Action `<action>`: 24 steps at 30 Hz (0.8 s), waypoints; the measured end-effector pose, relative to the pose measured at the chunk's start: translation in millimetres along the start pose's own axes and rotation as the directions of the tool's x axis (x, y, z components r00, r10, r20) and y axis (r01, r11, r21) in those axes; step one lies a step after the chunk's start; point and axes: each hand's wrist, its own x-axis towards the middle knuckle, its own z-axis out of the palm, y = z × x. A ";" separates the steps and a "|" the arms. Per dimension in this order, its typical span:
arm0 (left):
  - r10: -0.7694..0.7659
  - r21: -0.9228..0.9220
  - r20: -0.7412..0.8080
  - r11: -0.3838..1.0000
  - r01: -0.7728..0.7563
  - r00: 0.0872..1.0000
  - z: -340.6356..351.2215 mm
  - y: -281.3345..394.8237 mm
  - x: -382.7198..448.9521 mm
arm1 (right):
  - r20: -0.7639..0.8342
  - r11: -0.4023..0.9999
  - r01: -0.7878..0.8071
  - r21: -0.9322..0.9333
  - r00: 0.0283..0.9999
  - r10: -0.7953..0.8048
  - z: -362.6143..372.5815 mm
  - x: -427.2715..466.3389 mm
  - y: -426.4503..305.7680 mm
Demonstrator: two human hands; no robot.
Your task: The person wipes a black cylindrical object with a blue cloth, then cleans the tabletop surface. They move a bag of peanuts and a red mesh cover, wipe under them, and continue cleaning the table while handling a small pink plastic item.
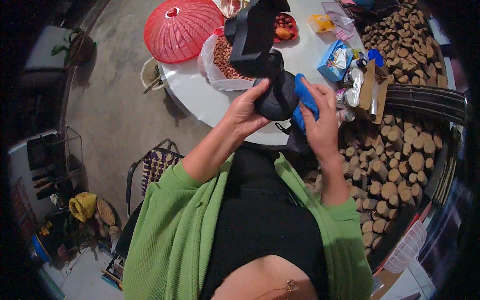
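Note:
A black stand-like device [249, 41] with a round base [275, 98] is held up over the near edge of the white table. My left hand [245, 108] grips the base at its left rim, thumb on the face turned to me. In my right hand [323, 120] is a bunched blue cloth [306, 103], pinched between thumb and fingers at the base's right side. Whether the cloth touches the base cannot be made out. Behind the device, a white plastic bag [221, 83] of peanuts [222, 56] is partly hidden.
On the white table [187, 90] are a red mesh food cover [183, 30], a red fruit dish [294, 37], a blue tissue box [335, 62] and several jars [345, 98]. Stacked firewood [393, 161] lies to the right. A chair [159, 165] stands at the left.

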 end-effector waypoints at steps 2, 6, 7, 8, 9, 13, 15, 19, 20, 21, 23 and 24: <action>0.031 0.009 -0.046 0.999 -0.030 0.998 6.2 -2.9 -1.2 | -0.024 0.992 -0.106 -0.068 0.994 0.105 9.1 -10.8 -9.1; 0.044 -0.087 0.012 0.995 -0.042 0.999 -9.6 -3.5 7.5 | -0.056 0.988 -0.090 -0.124 0.995 0.084 23.8 -26.2 -15.7; 0.055 -0.099 0.028 0.994 -0.052 0.998 -9.7 -4.7 8.3 | -0.064 0.991 -0.062 -0.119 0.996 0.054 25.5 -29.0 -17.2; 0.073 -0.074 -0.006 0.995 -0.073 0.997 -9.3 -6.1 8.0 | -0.063 0.993 -0.043 -0.112 0.997 0.037 26.2 -30.5 -21.2; 0.091 -0.048 -0.039 0.994 -0.093 0.995 -3.5 -6.8 5.8 | -0.035 0.991 -0.040 -0.130 0.999 0.036 25.9 -32.9 -24.1; 0.126 0.070 -0.062 0.990 -0.122 0.990 0.6 -3.6 3.6 | 0.122 0.999 0.029 -0.031 0.992 -0.025 19.9 -38.2 -25.7; 0.126 0.052 -0.034 0.991 -0.124 0.991 -4.3 -1.6 6.4 | 0.187 0.966 0.071 0.247 0.975 -0.119 11.9 -35.0 -7.2; 0.110 0.018 -0.037 0.994 -0.109 0.993 0.2 -4.8 1.3 | -0.012 0.997 -0.079 0.020 0.997 0.080 -11.6 7.4 -17.9; 0.092 0.023 -0.040 0.996 -0.091 0.995 0.8 -7.4 0.1 | -0.021 0.998 0.002 -0.065 1.000 -0.003 -12.1 16.2 -16.8; 0.076 0.029 -0.042 0.997 -0.075 0.996 1.4 -9.2 -0.3 | -0.023 0.985 0.084 -0.149 0.996 -0.088 -11.0 26.0 -14.9; 0.069 0.053 -0.071 0.996 -0.065 0.995 5.8 -13.3 -2.1 | 0.016 0.934 0.178 -0.311 0.983 -0.183 -6.3 34.6 -12.8; 0.079 0.071 -0.099 0.995 -0.072 0.992 11.3 -14.7 -4.8 | 0.052 0.902 0.194 -0.385 0.981 -0.189 -0.6 35.4 -12.6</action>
